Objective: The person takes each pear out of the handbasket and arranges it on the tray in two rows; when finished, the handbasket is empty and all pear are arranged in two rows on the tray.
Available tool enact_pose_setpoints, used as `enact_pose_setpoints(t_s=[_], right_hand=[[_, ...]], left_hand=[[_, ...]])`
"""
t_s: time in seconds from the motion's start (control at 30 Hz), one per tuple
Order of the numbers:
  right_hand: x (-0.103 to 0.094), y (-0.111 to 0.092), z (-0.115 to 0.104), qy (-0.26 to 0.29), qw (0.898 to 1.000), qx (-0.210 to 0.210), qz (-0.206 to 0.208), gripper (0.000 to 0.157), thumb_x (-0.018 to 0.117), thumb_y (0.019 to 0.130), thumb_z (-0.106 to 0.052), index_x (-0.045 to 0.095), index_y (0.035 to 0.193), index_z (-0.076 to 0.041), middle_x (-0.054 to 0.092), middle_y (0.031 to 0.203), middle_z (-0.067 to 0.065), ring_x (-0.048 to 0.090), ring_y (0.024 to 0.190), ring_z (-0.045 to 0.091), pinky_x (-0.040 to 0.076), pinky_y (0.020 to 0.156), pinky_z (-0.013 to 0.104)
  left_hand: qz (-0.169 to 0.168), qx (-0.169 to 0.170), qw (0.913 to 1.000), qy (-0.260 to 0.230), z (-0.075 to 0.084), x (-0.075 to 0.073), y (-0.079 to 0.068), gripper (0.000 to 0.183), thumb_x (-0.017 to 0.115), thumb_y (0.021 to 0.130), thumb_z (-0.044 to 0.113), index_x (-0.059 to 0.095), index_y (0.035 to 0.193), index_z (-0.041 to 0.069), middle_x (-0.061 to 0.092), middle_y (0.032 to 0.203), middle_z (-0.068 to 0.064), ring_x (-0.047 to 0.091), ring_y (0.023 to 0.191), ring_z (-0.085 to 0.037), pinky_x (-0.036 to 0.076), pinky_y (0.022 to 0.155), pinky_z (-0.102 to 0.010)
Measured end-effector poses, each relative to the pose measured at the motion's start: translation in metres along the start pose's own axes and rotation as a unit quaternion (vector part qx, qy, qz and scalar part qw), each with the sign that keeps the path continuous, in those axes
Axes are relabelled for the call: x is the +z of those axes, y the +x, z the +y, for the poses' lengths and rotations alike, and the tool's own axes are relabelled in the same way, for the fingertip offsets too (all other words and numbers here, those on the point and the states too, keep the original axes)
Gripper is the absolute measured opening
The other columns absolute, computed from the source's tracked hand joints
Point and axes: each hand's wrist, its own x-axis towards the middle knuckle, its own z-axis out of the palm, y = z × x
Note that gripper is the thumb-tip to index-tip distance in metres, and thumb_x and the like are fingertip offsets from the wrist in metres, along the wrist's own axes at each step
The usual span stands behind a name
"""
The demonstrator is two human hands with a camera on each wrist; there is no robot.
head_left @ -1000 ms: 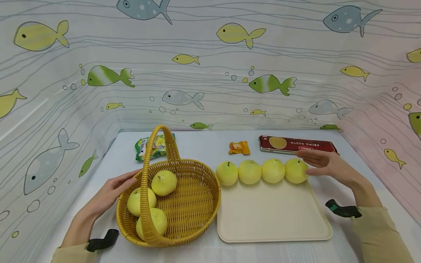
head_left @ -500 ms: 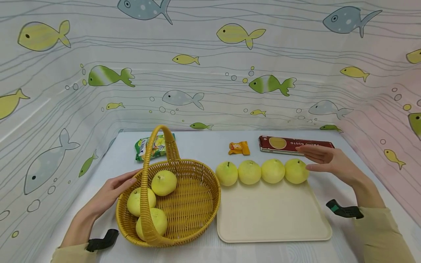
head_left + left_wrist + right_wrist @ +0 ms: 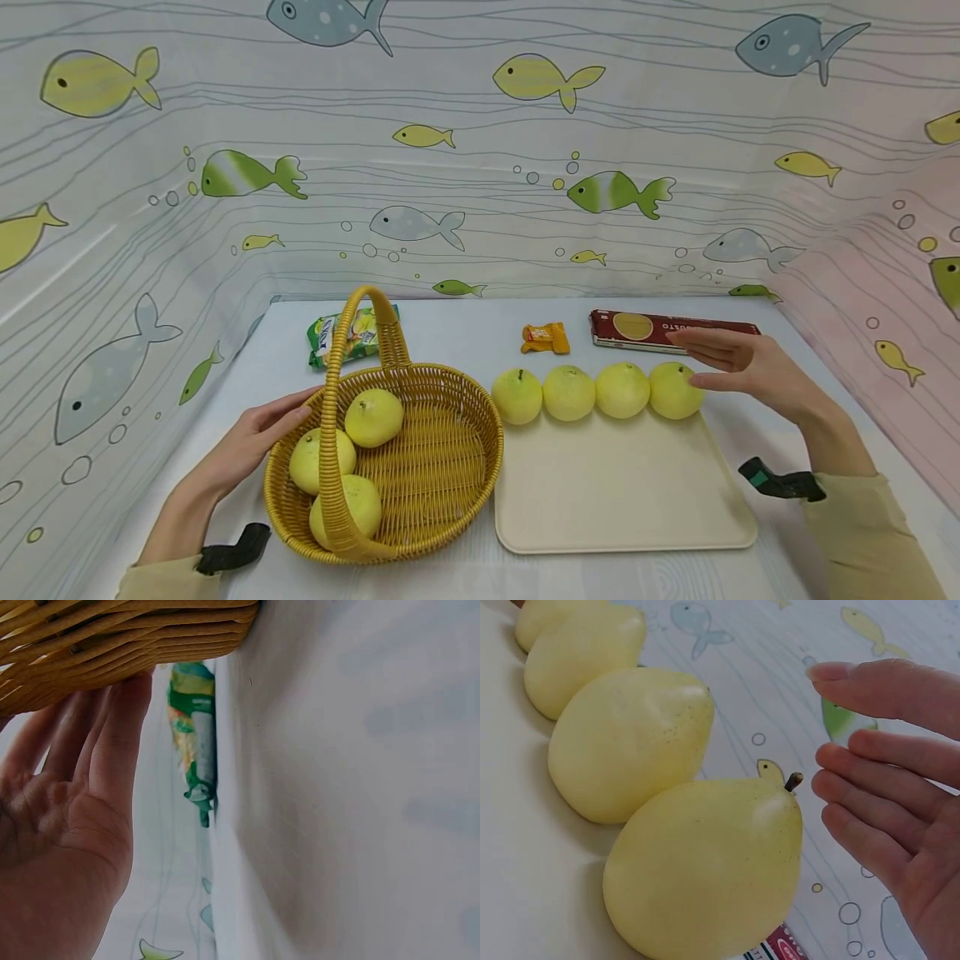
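Note:
My left hand rests with extended fingers against the left side of a yellow wicker basket. In the left wrist view, the fingers reach up to the woven wall. Three yellow pears lie inside the basket, the uppermost pear behind its tall handle. To the right, several more pears stand in a row along the back of a cream tray. Beside the rightmost pear hovers my right hand, fingers extended and holding nothing. The right wrist view shows a gap between that hand and the stemmed pear.
Behind the basket lies a green snack bag. A small orange packet sits at the back middle. Farther right is a dark red biscuit box, partly covered by my right hand. Fish-printed sheets wall in the table's back and sides.
The right hand has shifted very slightly, staying beside the rightmost pear. My left hand, the basket and the fruit keep their places.

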Motion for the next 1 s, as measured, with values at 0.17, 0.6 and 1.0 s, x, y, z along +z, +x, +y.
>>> enact_pose_setpoints(t_s=[0.17, 0.6, 1.0], right_hand=[[0.003, 0.0, -0.006, -0.003, 1.0, -0.006, 0.003, 0.059, 0.077, 0.088, -0.012, 0.055, 0.143, -0.012, 0.059, 0.142, 0.003, 0.054, 0.124, -0.007, 0.047, 0.095, 0.013], [0.016, 0.004, -0.021, 0.025, 0.999, -0.035, -0.002, 0.059, 0.078, 0.087, -0.008, 0.057, 0.141, -0.013, 0.059, 0.142, 0.009, 0.055, 0.127, -0.002, 0.047, 0.098, 0.016], [0.039, 0.011, -0.036, 0.036, 0.996, -0.08, -0.004, 0.06, 0.079, 0.085, -0.004, 0.057, 0.14, -0.007, 0.057, 0.141, 0.016, 0.056, 0.127, 0.001, 0.046, 0.1, 0.017]], left_hand=[[0.002, 0.003, 1.0, 0.002, 0.0, 0.0, 0.0, 0.048, 0.044, 0.108, 0.034, 0.045, 0.152, 0.015, 0.053, 0.145, 0.01, 0.04, 0.123, 0.02, 0.036, 0.095, -0.005], [0.001, 0.003, 1.0, 0.003, 0.002, 0.0, -0.001, 0.048, 0.044, 0.108, 0.034, 0.044, 0.153, 0.014, 0.052, 0.145, 0.011, 0.039, 0.123, 0.02, 0.036, 0.095, -0.004], [0.001, 0.011, 0.9999, 0.0, 0.002, 0.0, -0.002, 0.047, 0.043, 0.109, 0.032, 0.044, 0.153, 0.014, 0.052, 0.144, 0.013, 0.039, 0.124, 0.019, 0.036, 0.096, -0.005]])
